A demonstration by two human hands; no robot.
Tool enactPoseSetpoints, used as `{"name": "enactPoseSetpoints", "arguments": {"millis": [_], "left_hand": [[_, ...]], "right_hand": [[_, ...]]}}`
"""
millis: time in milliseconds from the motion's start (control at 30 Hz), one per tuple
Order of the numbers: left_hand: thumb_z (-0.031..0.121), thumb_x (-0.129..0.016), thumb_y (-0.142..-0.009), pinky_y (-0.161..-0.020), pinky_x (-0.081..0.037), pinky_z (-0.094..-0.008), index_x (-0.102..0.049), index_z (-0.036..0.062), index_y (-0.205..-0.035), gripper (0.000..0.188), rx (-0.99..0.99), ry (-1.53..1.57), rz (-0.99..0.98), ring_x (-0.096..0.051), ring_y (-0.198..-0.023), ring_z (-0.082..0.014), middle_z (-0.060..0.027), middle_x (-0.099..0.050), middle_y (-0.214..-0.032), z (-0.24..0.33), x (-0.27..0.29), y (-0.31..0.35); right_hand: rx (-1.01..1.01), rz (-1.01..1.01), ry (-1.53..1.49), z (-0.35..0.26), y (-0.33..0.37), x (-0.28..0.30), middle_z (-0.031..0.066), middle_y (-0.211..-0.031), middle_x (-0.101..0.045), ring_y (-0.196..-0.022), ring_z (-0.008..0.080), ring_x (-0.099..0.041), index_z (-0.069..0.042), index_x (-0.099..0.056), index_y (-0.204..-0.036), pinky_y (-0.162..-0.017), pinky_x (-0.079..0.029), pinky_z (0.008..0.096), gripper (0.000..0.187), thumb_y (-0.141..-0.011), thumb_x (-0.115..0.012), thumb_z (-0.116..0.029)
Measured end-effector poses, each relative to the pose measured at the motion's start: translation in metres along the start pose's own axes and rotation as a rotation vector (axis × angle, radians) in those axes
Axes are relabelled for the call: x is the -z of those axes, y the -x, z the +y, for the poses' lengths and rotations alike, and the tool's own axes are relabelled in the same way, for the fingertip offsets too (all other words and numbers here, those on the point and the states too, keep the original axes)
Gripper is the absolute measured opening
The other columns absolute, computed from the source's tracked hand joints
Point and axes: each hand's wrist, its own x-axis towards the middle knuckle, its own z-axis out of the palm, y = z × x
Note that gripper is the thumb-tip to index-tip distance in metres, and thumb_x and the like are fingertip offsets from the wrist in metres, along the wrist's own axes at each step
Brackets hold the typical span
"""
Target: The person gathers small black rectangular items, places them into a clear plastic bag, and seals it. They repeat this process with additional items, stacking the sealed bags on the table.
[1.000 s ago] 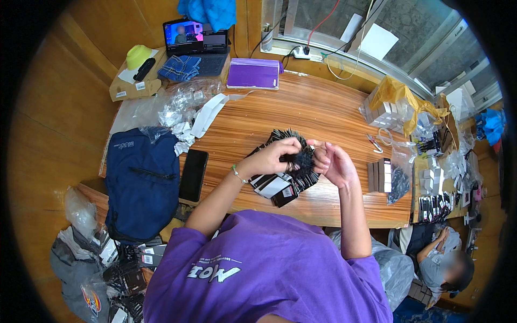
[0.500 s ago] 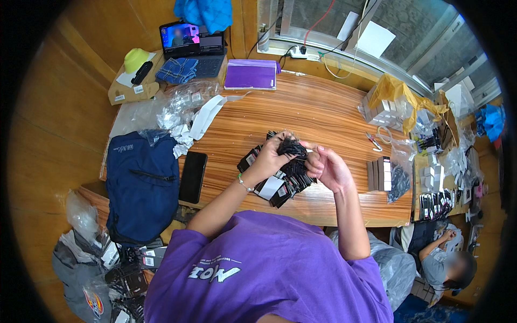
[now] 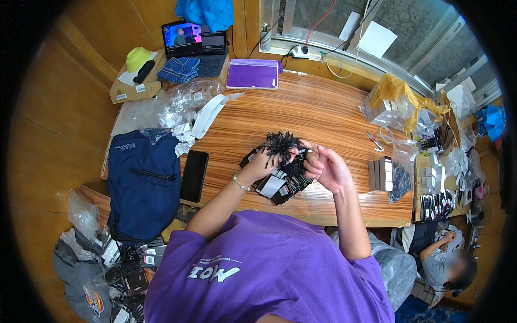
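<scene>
My left hand [image 3: 262, 166] is closed round a bunch of thin black strips [image 3: 281, 145] whose loose ends fan out above the fingers. Close by on the right, my right hand [image 3: 327, 168] has its fingers curled together near the bunch; whatever is between the fingertips is too small to make out. Beneath both hands a heap of black and white tags [image 3: 291, 187] lies on the wood-grain table [image 3: 318, 113].
A black phone [image 3: 194, 176] and a blue backpack [image 3: 142, 183] lie to the left. Small boxes [image 3: 381, 173], pliers [image 3: 375, 141] and a yellow bag [image 3: 401, 94] are on the right. A laptop [image 3: 196, 46] and purple folder [image 3: 252, 74] stand behind. Another person [image 3: 447, 264] sits lower right.
My left hand has turned and shifted slightly left, so the black strips now spread out above it. My right hand has barely moved.
</scene>
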Motion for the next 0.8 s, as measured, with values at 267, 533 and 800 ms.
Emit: {"name": "enactPoseSetpoints", "arguments": {"millis": [267, 533, 800], "left_hand": [[0.008, -0.061, -0.082, -0.085, -0.045, -0.0296, -0.055, -0.0006, -0.111, 0.031, -0.189, -0.41, 0.107, -0.058, -0.093, -0.0171, -0.0088, -0.06, -0.105, 0.009, -0.007, -0.009], [0.007, -0.058, -0.084, -0.069, -0.045, -0.0238, -0.059, 0.0004, -0.104, 0.021, 0.03, -0.243, 0.099, -0.053, -0.076, -0.0089, -0.0042, -0.062, -0.095, 0.025, -0.015, -0.007], [0.023, -0.057, -0.088, -0.077, -0.042, -0.0265, -0.059, 0.0061, -0.093, 0.017, -0.039, 0.348, 0.174, -0.051, -0.081, -0.0113, -0.0022, -0.058, -0.086, 0.007, -0.016, -0.006]], "right_hand": [[0.043, 0.034, 0.095, -0.005, 0.001, -0.014, -0.0019, -0.057, -0.038, -0.051, 0.0084, -0.036, -0.003, -0.05, -0.116, -0.051, -0.034, 0.0229, 0.033, -0.09, -0.047, -0.022], [0.076, 0.22, 0.26, -0.002, 0.001, -0.024, -0.0032, -0.057, -0.037, -0.051, 0.008, -0.036, 0.0, -0.049, -0.116, -0.05, -0.034, 0.023, 0.03, -0.088, -0.047, -0.012], [0.092, 0.23, 0.282, -0.001, 0.0, -0.027, -0.0033, -0.056, -0.037, -0.049, 0.0078, -0.036, 0.003, -0.046, -0.121, -0.051, -0.036, 0.0234, 0.035, -0.088, -0.046, -0.008]]}}
